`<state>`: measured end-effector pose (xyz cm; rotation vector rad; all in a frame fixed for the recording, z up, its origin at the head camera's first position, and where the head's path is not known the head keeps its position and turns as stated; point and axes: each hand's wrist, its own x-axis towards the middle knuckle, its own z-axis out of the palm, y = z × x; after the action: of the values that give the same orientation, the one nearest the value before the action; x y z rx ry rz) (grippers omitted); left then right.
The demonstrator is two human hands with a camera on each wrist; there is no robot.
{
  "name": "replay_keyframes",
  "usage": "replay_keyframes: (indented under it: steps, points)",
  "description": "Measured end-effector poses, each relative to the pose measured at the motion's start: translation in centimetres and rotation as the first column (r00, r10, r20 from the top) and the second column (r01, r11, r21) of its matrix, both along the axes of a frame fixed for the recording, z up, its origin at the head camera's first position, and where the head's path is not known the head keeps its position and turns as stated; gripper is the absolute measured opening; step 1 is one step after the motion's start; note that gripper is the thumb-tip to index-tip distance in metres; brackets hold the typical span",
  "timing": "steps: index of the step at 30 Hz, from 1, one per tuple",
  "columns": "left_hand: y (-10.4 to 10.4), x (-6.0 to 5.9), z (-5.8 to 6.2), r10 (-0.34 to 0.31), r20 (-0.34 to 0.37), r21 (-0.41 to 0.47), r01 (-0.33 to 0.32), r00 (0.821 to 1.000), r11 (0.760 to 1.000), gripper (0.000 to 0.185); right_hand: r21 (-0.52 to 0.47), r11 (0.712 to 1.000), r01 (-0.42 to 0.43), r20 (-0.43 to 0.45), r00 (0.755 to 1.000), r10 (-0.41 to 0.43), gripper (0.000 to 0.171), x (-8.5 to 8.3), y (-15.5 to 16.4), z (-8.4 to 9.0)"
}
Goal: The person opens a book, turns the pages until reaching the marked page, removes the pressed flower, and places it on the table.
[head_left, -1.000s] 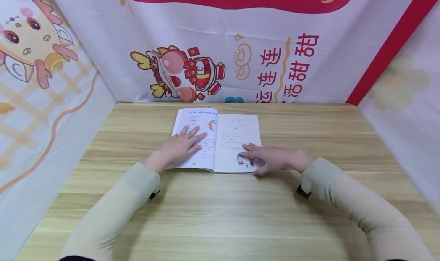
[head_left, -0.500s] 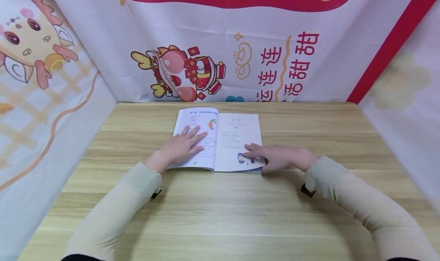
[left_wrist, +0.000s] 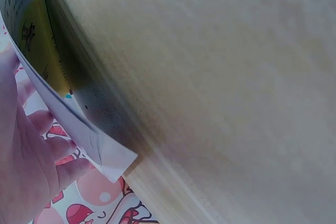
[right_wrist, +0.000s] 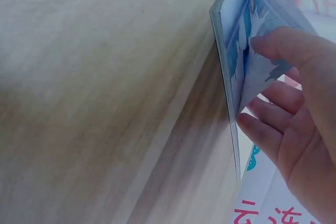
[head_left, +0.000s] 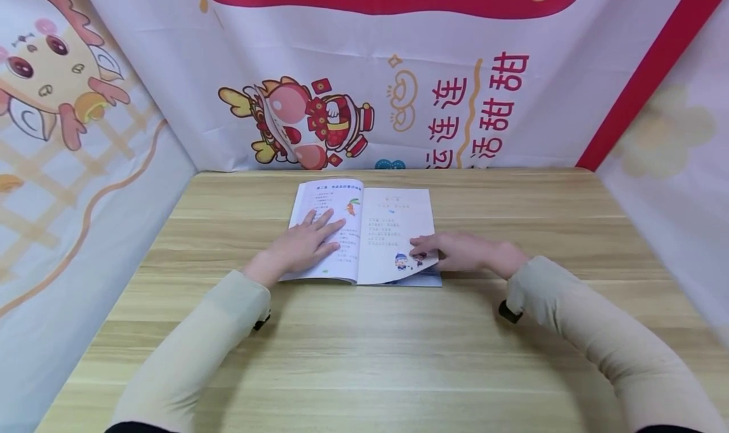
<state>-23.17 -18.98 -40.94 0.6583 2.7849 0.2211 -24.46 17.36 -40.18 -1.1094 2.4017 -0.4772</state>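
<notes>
Red characters 连连 and 甜甜 on the backdrop banner, booklet print too small to read

Open paper booklet: pale lilac left page with orange carrot drawing, white right page with blue-and-red cartoon figure near its near-right corner. Light wood-grain tabletop — pale beige streaks. Far white fabric backdrop: red band, red-and-yellow cartoon dragon, red characters, gold swirls. Cream sleeves.
</notes>
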Motion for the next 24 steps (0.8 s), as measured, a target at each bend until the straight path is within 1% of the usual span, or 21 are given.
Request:
replay_keyframes:
  steps: [5,9,12,15,18,21,24]
  points:
    - [0.0,0.0,0.1,-0.011,-0.010,0.011,0.011,1.000,1.000,0.064,-0.069,0.997,0.029,-0.058,0.998,-0.033,0.043,-0.8,-0.2,0.0]
    - [0.0,0.0,0.1,-0.018,-0.012,0.015,0.018,1.000,1.000,0.063,-0.096,0.992,0.086,-0.057,0.994,-0.091,0.039,-1.1,-0.4,0.4]
    - [0.1,0.1,0.2,-0.018,-0.009,0.022,0.018,1.000,1.000,0.063,-0.108,0.984,0.143,-0.051,0.988,-0.149,0.041,-1.2,-0.6,0.6]
    - [0.3,0.1,0.3,-0.014,-0.006,0.024,0.014,1.000,1.000,0.063,-0.118,0.971,0.209,-0.080,0.972,-0.219,0.045,-1.3,-1.1,0.6]
    - [0.3,0.1,0.3,-0.014,-0.008,0.023,0.014,1.000,1.000,0.063,-0.118,0.957,0.265,-0.133,0.951,-0.280,0.053,-1.2,-1.6,0.4]
    - [0.3,0.0,0.3,-0.012,-0.001,0.021,0.012,1.000,1.000,0.063,-0.118,0.946,0.303,-0.176,0.931,-0.320,0.060,-1.1,-2.2,0.3]
    - [0.4,0.0,0.3,-0.012,0.005,0.022,0.011,1.000,1.000,0.063,-0.129,0.940,0.317,-0.238,0.910,-0.340,0.065,-0.9,-2.7,0.1]
